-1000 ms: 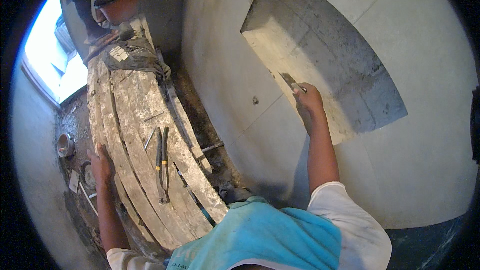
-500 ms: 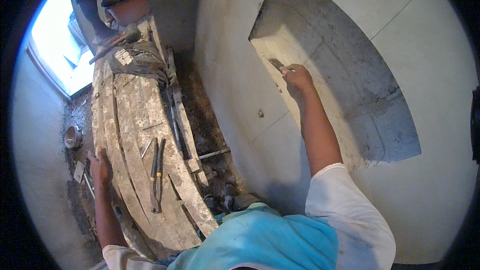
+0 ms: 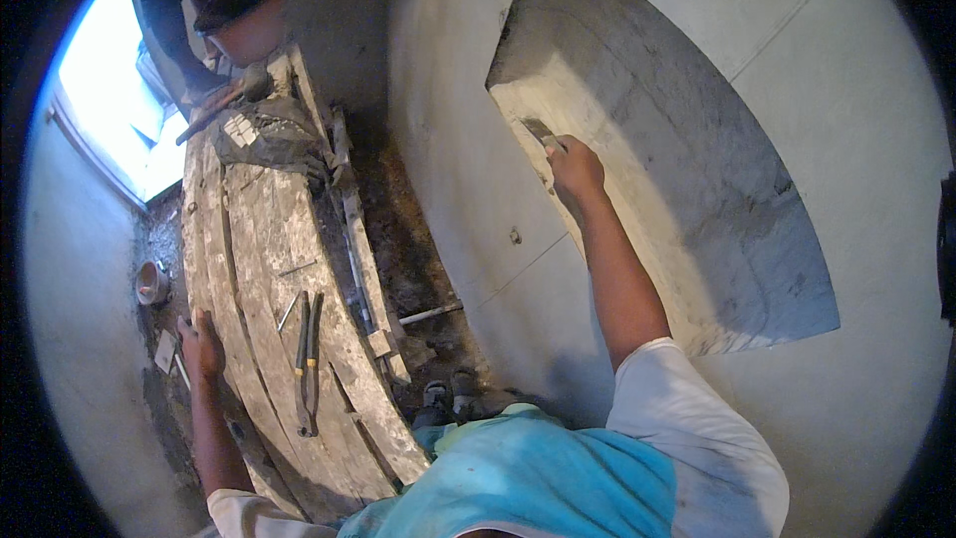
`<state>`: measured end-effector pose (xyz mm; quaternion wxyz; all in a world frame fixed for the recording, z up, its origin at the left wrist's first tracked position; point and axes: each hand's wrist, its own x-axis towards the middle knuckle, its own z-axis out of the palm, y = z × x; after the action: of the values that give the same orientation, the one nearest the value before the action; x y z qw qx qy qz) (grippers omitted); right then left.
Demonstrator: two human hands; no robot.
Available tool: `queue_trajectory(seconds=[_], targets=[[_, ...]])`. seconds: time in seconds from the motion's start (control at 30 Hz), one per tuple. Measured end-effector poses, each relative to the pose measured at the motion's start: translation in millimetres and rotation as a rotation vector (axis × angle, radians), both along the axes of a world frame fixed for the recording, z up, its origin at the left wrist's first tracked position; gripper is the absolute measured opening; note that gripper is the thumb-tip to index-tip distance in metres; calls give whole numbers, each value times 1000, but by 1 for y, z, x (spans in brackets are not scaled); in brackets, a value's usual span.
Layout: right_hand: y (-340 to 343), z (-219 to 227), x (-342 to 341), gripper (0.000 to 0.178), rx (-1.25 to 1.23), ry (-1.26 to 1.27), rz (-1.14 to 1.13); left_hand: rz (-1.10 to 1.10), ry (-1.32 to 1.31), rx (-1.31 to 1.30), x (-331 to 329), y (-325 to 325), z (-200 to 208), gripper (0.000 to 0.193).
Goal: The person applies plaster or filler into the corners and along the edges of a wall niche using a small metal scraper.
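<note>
My right hand (image 3: 578,171) grips a putty knife (image 3: 539,130). Its blade rests against the pale, smoothed lower ledge (image 3: 528,105) of a rectangular wall recess, near the recess's far left corner. The back of the recess (image 3: 687,139) is rough grey. Low at the left, my left hand (image 3: 203,347) is beside the outer edge of the plank platform (image 3: 269,229), thumb and fingers apart, with nothing visible in it. On the planks to its right lie long-handled pincers (image 3: 308,369) with dark grips, a thin metal rod (image 3: 289,311) and a nail-like piece (image 3: 297,267).
At the platform's far end are a dark crumpled sheet (image 3: 274,139), a large tub (image 3: 247,25) and another person's leg (image 3: 164,20). A small bucket (image 3: 151,282) and a pale flat piece (image 3: 165,351) sit below its left edge. Beyond is a bright opening (image 3: 110,90).
The whole view has shifted slightly. My right hand, still gripping the putty knife, has moved a little along the ledge toward its outer edge. My left hand has stayed by the planks.
</note>
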<state>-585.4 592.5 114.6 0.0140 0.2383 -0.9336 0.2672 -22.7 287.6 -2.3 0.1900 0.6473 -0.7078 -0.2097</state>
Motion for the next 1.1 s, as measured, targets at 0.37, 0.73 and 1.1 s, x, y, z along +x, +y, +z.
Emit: queue_trajectory(seconds=[0.37,0.73,1.1], targets=[[-42,0,-8,28,62,22,-22,44,19,52,5,-1,0,87],[-62,-14,-23,33,34,82,-110,54,-38,111,0,1,7,84],[-51,43,74,30,153,278,62,23,2,58,-7,15,18,84]])
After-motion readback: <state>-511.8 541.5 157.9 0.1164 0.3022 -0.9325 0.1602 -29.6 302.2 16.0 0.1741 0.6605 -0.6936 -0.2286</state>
